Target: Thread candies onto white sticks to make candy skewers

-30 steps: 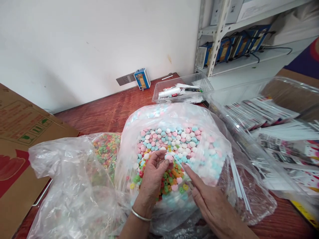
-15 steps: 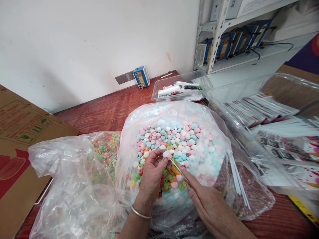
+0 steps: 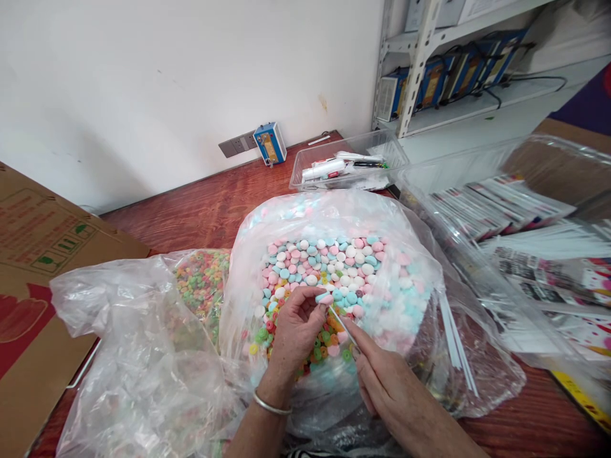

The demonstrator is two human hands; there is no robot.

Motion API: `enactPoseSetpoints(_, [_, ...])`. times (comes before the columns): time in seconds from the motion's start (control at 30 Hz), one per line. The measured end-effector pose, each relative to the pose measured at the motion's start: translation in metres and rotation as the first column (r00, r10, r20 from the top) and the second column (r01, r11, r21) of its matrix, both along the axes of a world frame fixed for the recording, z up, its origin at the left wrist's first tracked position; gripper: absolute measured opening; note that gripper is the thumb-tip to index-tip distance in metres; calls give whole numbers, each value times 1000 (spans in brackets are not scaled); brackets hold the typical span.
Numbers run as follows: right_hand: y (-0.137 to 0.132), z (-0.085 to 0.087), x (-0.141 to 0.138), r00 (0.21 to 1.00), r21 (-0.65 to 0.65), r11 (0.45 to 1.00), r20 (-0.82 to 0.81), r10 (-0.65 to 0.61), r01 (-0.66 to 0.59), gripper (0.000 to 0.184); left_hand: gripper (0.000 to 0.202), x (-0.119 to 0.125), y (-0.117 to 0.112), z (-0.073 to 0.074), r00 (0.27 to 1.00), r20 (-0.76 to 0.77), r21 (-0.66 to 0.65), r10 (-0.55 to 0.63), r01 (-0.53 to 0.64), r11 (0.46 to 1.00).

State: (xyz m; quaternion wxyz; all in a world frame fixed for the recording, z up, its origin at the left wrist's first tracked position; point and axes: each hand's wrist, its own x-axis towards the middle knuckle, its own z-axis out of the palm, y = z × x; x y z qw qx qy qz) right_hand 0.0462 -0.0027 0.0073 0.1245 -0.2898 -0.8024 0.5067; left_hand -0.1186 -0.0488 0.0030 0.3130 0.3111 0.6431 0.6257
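Note:
Above the open clear bag [image 3: 420, 254] of pink, white and blue candies, my left hand [image 3: 296, 321], with a bangle on its wrist, pinches a pink-and-blue marshmallow candy [image 3: 326, 299] between thumb and fingertips. My right hand [image 3: 389, 381] is closed round a thin white stick [image 3: 338, 317]. The stick's far end meets the underside of the pink piece, right by my left thumb; whether it has gone in cannot be made out. Beneath my hands lie small coloured gummy rings [image 3: 333, 340], heaped at the near side of the bag among the candies.
To the left stand a second bag [image 3: 203, 277] of coloured rings and a cardboard box [image 3: 62, 254]. Several loose white sticks [image 3: 456, 343] lie on the right. Behind are a small clear tray [image 3: 300, 181] and a larger clear bin [image 3: 482, 273] with printed packets.
The marshmallow candy has turned a little in my left fingers, so more of its pink side shows. My right hand has shifted slightly left, its fingers curled further round the stick.

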Motion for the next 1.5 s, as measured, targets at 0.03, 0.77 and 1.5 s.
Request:
enactPoseSetpoints(0.03, [-1, 0, -1, 1000, 2, 1000, -16, -17, 17, 54, 19, 0, 0, 0, 1000, -11, -5, -2, 2, 1000])
enactPoseSetpoints(0.77, [10, -24, -15, 996, 132, 990, 61, -63, 54, 33, 21, 32, -18, -8, 879, -455, -104, -141, 105, 989])
enactPoseSetpoints(1.5, [-1, -3, -31, 960, 77, 970, 178, 215, -232, 31, 20, -41, -63, -9, 953, -171, -254, 249, -287, 924])
